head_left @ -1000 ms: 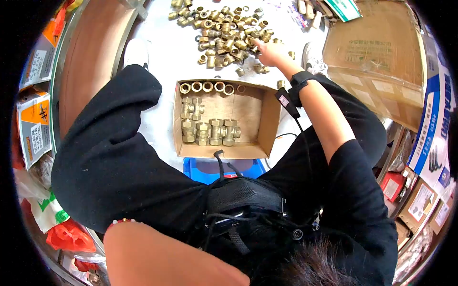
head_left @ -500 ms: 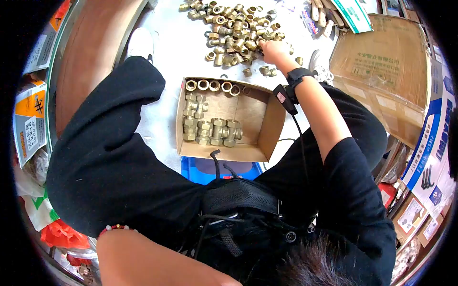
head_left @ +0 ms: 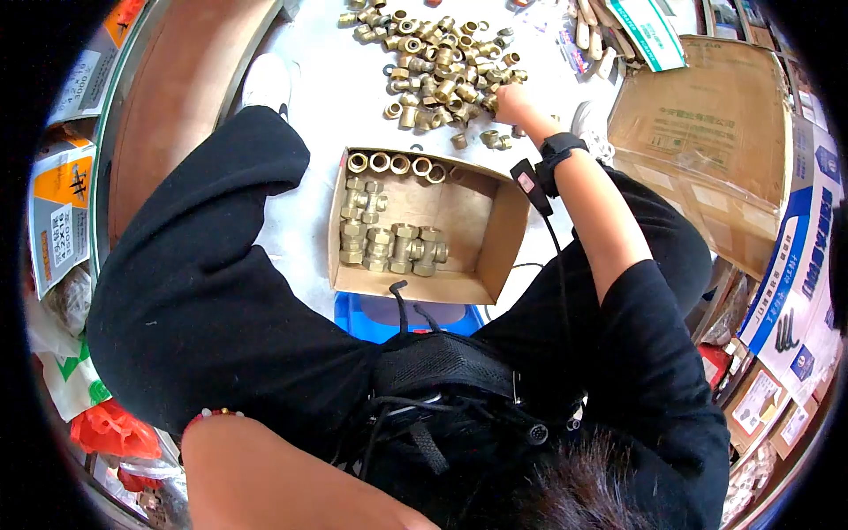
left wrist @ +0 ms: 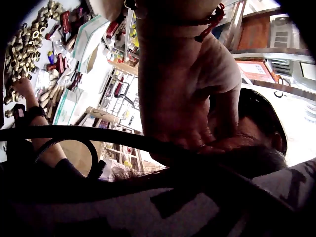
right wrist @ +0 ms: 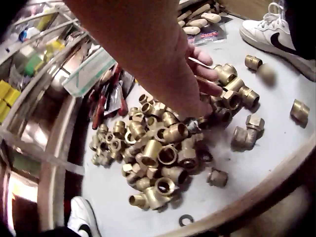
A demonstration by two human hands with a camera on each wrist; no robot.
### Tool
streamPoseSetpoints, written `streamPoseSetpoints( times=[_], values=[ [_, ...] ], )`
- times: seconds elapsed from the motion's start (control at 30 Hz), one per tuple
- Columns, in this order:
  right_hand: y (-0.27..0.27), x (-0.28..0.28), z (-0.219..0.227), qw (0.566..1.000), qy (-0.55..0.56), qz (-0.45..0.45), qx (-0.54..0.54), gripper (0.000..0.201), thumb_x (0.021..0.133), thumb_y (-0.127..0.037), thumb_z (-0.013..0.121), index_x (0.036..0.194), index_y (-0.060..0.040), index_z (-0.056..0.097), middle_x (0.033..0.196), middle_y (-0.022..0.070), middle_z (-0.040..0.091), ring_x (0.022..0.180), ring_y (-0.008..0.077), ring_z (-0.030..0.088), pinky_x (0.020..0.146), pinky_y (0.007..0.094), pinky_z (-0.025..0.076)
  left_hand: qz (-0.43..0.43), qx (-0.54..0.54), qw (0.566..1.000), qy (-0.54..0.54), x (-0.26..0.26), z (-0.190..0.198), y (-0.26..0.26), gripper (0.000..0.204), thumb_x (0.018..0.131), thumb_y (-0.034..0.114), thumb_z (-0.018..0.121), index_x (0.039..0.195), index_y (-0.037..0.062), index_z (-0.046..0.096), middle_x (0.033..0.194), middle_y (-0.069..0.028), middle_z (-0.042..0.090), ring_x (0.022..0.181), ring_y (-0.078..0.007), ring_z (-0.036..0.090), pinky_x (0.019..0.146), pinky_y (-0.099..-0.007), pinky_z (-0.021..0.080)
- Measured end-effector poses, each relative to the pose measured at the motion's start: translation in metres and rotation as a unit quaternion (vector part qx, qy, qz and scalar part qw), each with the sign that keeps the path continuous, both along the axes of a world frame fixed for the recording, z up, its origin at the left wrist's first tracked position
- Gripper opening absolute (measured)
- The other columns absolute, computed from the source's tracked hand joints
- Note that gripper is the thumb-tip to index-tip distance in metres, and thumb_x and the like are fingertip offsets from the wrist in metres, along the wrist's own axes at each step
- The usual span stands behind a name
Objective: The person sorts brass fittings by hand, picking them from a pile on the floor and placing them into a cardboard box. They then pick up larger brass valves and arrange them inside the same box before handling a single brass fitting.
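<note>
My right hand reaches to the right side of a heap of brass pipe fittings on the pale floor. In the right wrist view its fingers are spread and loosely bent over the fittings, nothing visible between them. The head view shows only my left forearm. In the left wrist view the left hand is raised against the head, its fingertips in shadow. Between my legs, an open cardboard box holds fittings in rows at its left and a line of brass rings along its far side.
Loose fittings lie beside the heap, with a black washer near. A large carton stands at the right, wooden-handled tools at the back. Under the box is something blue. A wooden board lines the left.
The right hand has shifted slightly toward the body along the heap's right edge. The head view has shifted, moving the box rightward in frame. The box's contents look the same.
</note>
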State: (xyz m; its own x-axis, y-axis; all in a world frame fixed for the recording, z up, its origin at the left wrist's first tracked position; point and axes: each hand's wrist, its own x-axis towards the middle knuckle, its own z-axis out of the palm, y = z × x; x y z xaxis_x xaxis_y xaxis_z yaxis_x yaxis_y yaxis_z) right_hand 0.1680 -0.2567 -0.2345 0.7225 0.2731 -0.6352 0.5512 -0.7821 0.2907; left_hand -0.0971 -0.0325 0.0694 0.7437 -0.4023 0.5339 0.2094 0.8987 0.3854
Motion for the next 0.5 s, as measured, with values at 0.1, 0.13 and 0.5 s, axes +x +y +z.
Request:
streamPoseSetpoints(
  times=[0.1,0.13,0.5],
  values=[
    [-0.001,0.007,0.023,0.972,0.182,-0.146,0.025,0.02,0.069,-0.019,0.054,0.081,-0.0053,0.062,0.082,0.0085,0.062,0.062,0.0168,0.059,0.054,0.0294,0.048,-0.17,0.001,0.98,-0.106,0.041,0.002,0.002,0.035,0.073,0.005,0.049,0.108,0.0081,0.051,0.073,-0.0051,0.051,0.055,-0.0208,0.048,0.044,-0.0289,0.036],
    [-0.004,0.009,0.029,0.951,0.238,-0.194,0.035,0.02,0.069,-0.02,0.055,0.079,-0.0036,0.061,0.079,0.0086,0.062,0.053,0.015,0.058,0.05,0.0282,0.048,-0.195,0.014,0.974,-0.111,0.049,0.003,0.001,0.033,0.074,0.006,0.049,0.107,0.0069,0.051,0.071,-0.0057,0.051,0.052,-0.0205,0.047,0.042,-0.0285,0.035],
    [-0.01,-0.058,0.233,0.641,0.501,-0.319,0.486,0.025,0.084,-0.026,0.051,0.1,-0.0077,0.046,0.056,0.0019,0.047,0.041,0.0054,0.039,0.036,0.0162,0.03,0.231,0.487,0.822,0.183,0.062,-0.005,-0.014,0.033,0.082,0.02,0.05,0.111,0.0039,0.045,0.095,0.0007,0.048,0.084,-0.0068,0.047,0.071,-0.0184,0.036]
  ],
)
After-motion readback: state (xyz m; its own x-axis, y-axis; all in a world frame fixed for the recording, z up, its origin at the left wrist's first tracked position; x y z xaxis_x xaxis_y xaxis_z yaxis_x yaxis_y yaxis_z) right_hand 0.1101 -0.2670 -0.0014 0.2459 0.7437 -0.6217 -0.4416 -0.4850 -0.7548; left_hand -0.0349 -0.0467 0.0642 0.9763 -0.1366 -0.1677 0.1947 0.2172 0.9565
